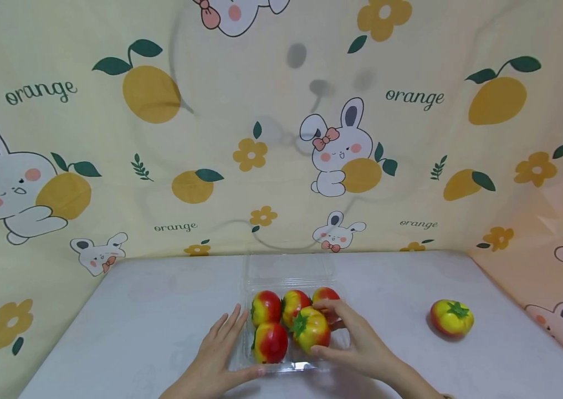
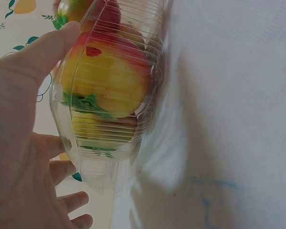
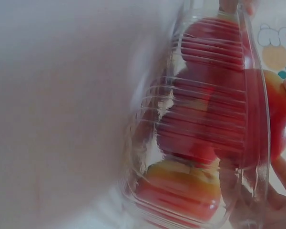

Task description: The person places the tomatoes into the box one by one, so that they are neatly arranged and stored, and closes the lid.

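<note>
Right hand pinches a red-yellow fruit, partly above the clear box rim. Left hand touches box edge, fingers spread

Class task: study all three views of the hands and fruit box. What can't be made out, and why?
Head view: part of the back-right fruit, hidden by the right hand and held fruit.
Head view: the held fruit's underside, turned from the camera.
Left wrist view: faint blue marks, too blurred to read.
Right wrist view: boxed fruits' details, blurred behind the ribbed box wall.
</note>
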Motion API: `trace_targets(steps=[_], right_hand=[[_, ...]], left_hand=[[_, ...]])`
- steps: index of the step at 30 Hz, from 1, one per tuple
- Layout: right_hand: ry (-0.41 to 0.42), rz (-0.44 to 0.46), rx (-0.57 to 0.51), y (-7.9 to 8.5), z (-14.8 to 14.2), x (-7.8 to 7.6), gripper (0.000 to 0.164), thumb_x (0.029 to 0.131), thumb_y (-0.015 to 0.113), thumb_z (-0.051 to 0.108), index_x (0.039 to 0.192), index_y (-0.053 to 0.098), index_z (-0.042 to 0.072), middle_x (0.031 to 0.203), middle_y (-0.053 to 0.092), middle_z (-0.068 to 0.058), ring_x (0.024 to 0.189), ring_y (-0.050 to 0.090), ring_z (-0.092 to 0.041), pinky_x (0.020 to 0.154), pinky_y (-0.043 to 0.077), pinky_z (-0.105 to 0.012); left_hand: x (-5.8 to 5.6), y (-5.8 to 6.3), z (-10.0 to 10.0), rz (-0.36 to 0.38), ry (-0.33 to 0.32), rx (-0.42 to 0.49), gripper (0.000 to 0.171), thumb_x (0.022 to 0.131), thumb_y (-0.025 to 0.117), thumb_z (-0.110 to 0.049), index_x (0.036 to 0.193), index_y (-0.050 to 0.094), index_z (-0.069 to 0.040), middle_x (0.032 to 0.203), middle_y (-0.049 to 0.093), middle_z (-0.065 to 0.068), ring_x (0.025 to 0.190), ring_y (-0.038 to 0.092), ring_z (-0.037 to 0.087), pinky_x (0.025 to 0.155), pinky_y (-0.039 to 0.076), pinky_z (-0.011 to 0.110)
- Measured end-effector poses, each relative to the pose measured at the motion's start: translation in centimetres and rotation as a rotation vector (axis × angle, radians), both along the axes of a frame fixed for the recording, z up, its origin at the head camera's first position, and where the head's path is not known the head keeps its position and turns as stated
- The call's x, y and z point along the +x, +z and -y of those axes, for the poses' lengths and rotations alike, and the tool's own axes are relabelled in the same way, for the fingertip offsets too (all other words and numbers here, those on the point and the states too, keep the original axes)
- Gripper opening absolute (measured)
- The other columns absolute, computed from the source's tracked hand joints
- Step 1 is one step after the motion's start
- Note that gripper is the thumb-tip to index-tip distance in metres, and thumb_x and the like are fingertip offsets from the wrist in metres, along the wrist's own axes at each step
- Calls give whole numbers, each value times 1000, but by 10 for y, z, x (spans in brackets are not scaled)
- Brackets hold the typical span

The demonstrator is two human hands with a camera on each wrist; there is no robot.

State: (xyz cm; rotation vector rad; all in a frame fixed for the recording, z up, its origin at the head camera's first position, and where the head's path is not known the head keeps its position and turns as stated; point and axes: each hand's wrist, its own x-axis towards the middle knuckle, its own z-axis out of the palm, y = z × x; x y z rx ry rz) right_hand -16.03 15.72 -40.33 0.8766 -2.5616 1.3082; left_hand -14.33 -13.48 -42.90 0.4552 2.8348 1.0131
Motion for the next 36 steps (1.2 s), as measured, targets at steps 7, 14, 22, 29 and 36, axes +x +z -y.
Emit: trace_targets(steps=[7, 14, 22, 29, 36], right_hand=[[28, 59, 18, 0, 2, -1, 53, 81, 76, 38, 125, 53, 20, 120, 60, 5, 96, 59, -8, 85, 55, -27], [67, 66, 36, 2, 4, -3, 51, 83, 75, 37, 126, 56, 21, 120, 60, 6, 95, 60, -7, 85, 56, -29], [79, 84, 95, 7, 5, -6, 51, 83, 72, 44, 128, 59, 24, 113, 52, 4, 96, 60, -5, 85, 56, -28], [91, 145, 179, 5, 7, -10, 49, 87, 68, 43, 127, 61, 16, 115, 55, 3, 94, 57, -4, 83, 56, -29], [121, 246, 173, -1, 10, -13, 48, 90, 65, 39, 128, 59, 10, 121, 61, -1, 94, 59, -5, 83, 55, -23]], left_hand=[[-2, 1, 0, 15, -11, 5, 104, 74, 64, -70, 153, 23, -18, 161, 14, 8, 143, 14, 45, 103, 18, 76], [-2, 0, 1, 7, -10, 3, 103, 74, 64, -70, 153, 24, -18, 161, 15, 8, 143, 15, 45, 103, 18, 76], [-1, 0, 1, 0, -8, 6, 104, 73, 64, -71, 153, 23, -18, 161, 15, 7, 143, 15, 44, 104, 17, 76], [-1, -1, 2, 7, -8, 7, 104, 73, 64, -70, 154, 22, -19, 162, 14, 7, 143, 15, 44, 104, 17, 76], [0, 0, 2, 24, -13, 16, 104, 74, 65, -69, 154, 20, -19, 162, 12, 7, 143, 14, 45, 104, 16, 76]])
